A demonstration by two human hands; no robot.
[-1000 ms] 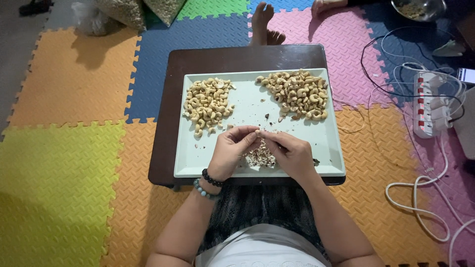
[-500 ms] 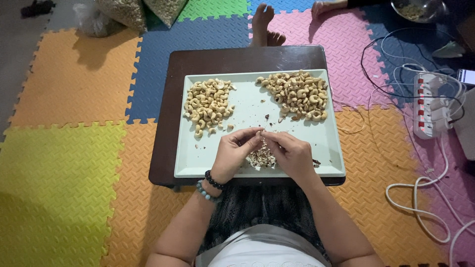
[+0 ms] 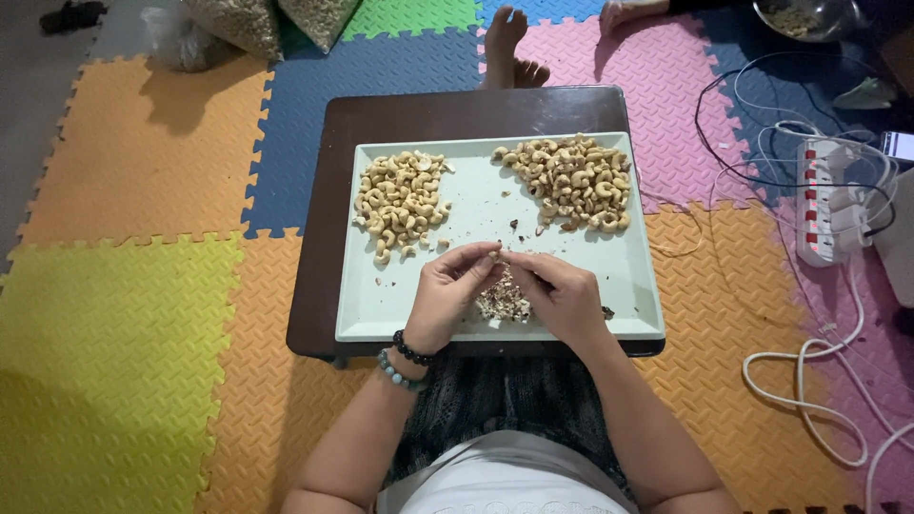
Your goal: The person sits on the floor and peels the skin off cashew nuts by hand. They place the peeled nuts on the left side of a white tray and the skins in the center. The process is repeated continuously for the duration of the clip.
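Hands meet over the near half of the pale tray (image 3: 381,314), and I use that tray as my reference for everything else. My left hand (image 3: 449,290) and right hand (image 3: 557,295) are both curled nearly closed, fingertips pinched together on one small cashew (image 3: 499,257) held between them just above the tray's near middle. The nut is too small and too covered by the fingers for me to tell which way its long axis runs or where its curve points. Directly beneath the hands, on the tray's near edge, lies a little heap of husk scraps (image 3: 503,305). On the tray's far left sits one pile of cashews (image 3: 400,200); on its far right sits a larger pile (image 3: 571,181), with a few loose crumbs between them. The tray rests on a low dark table (image 3: 324,209), its long side running left to right. Two beaded bracelets (image 3: 405,357) circle my left wrist at the tray's near rim. Right of the tray, well apart on the foam mat (image 3: 124,324), lies a white power strip (image 3: 824,200) with its cables.
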